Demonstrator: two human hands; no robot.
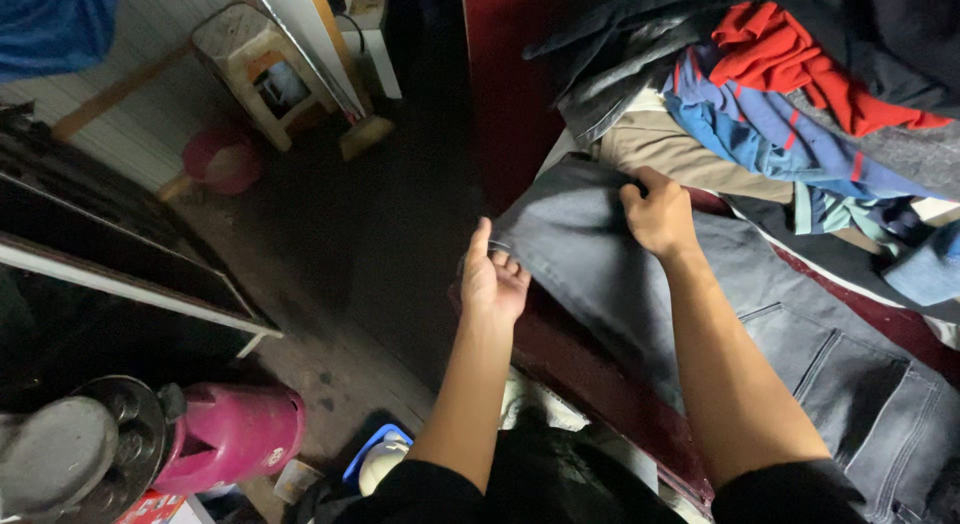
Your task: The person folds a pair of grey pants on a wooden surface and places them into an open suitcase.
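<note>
The fingers of the right hand (657,216) are curled and pinched shut on a fold of the dark grey denim jeans (640,284), at the far edge of the leg end, with the knuckles turned upward. The fingers of the left hand (492,279) are loosely bent, the thumb raised, and the hem corner of the same jeans is gripped between them at the near left edge of the cloth. The jeans are spread flat across a dark red bed surface (590,369), with the leg end held between the two hands on the left and the waist and back pocket lying toward the near right. Just beyond the right hand, a folded tan garment (680,154) is seen, and further right a blue top with red stripes (760,134) is draped over the pile. A crumpled red garment (790,59) lies at the far right, on top of dark clothing. To the left of the bed, a dark floor (390,234) is visible. On it, far to the left, a pink plastic basin (222,162) is set beside a worn pale plastic stool (262,74). In the near left corner, a bright pink cylindrical container (235,434) lies beside a round dark metal pan (110,444).
</note>
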